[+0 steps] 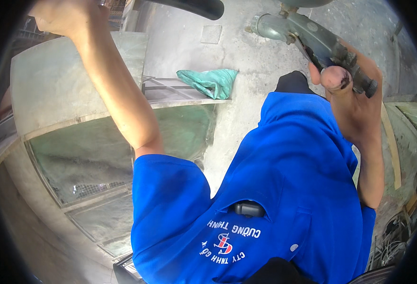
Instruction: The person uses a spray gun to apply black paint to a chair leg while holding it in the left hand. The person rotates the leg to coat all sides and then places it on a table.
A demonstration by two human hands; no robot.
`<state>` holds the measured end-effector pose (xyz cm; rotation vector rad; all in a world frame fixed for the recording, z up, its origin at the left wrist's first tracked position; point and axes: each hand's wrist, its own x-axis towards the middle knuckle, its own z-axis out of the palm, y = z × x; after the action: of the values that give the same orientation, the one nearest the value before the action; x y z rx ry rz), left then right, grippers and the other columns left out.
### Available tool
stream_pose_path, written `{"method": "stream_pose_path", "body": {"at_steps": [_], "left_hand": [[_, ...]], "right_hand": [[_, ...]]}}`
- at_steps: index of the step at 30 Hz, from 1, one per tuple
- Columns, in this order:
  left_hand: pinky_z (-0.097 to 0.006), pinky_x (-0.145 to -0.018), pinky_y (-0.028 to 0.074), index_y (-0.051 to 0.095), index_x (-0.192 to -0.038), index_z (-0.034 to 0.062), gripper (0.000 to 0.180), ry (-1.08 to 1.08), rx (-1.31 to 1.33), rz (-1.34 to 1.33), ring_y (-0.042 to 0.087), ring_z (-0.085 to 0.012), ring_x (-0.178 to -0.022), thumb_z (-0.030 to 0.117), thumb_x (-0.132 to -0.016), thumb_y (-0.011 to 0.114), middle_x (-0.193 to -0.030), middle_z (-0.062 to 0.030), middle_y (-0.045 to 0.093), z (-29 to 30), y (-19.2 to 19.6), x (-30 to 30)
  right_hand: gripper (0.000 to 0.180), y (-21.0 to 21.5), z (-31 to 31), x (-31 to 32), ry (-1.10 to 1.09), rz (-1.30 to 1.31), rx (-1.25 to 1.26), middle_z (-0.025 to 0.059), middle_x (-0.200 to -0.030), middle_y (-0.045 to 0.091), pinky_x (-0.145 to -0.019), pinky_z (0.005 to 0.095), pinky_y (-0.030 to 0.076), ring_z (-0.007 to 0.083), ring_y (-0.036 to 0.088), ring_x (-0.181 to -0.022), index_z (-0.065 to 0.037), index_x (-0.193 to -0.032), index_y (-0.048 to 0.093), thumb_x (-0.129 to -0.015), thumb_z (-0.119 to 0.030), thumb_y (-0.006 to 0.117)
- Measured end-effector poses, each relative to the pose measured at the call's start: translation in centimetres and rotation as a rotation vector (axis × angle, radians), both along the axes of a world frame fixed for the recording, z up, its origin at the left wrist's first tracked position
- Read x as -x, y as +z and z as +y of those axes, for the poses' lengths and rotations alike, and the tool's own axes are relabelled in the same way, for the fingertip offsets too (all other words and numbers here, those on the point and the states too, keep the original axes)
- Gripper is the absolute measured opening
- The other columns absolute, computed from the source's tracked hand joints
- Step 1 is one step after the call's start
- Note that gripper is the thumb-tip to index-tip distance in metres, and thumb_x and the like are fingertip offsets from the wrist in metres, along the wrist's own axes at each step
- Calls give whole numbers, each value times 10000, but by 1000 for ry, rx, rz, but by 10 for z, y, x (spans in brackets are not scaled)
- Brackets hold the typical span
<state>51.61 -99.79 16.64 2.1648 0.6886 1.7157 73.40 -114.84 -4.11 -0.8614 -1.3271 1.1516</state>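
My right hand [355, 90] is closed around a grey-green spray gun [308, 35], at the upper right. The thumb lies across the gun's body near its knobs, with a dark smear on the thumb's tip. The gun's nozzle points left, and part of a rounded cup shows above it at the picture's edge. Stretched out to the upper left, my left hand [69, 18] looks closed. The top edge cuts off its fingers, and a small bit of metal shows beside them. What it holds cannot be made out. Right of it, a black rounded bar or tube [194, 6] juts into view.
A pale curved panel [76, 80] and framed, dusty greenish panels [118, 146] stand at the left. On a ledge lies a crumpled green sack [213, 81]. Grey concrete floor [251, 61] stretches ahead. Tangled cables or wires [393, 241] lie at the lower right.
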Motion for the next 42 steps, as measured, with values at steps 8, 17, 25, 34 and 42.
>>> {"method": "stream_pose_path", "body": {"at_steps": [8,17,25,34,42], "left_hand": [[-350,-673,548,623,-1129,19,500,17,2,144,651,-220,-735,501,-1013,556,-881,-105,670,0,-1,10],[-515,-586,625,502,-1246,54,836,253,70,107,677,-299,-702,803,-928,311,-889,-165,622,23,27,75],[-523,-551,628,428,-1356,87,990,557,76,44,650,-287,-666,923,-834,334,-977,-165,604,-12,13,85],[-523,-510,616,553,-1069,42,979,587,116,-30,662,-288,-667,963,-762,433,-827,-137,617,-55,17,120],[-358,-523,527,555,-1156,-11,891,572,197,-161,588,-249,-662,825,-885,414,-809,-151,558,-92,5,136]], "right_hand": [[614,-18,2,14,24,7,-74,-1,-736,615,-616,268,446,97,569,-679,35,-1044,671,-933,-568,700],[479,-13,7,-10,-213,0,80,-15,-707,594,-569,248,376,67,517,-639,-25,-887,679,-985,-494,661],[518,10,52,-22,208,-74,106,-20,-704,555,-528,248,346,60,459,-595,-42,-922,644,-979,-556,635],[380,45,143,28,429,-219,55,-12,-695,605,-510,248,385,56,486,-575,-20,-1041,682,-1017,-397,640],[344,-2,94,50,228,-222,137,148,-685,624,-566,400,449,156,515,-583,-25,-1091,757,-977,-343,688]]}}
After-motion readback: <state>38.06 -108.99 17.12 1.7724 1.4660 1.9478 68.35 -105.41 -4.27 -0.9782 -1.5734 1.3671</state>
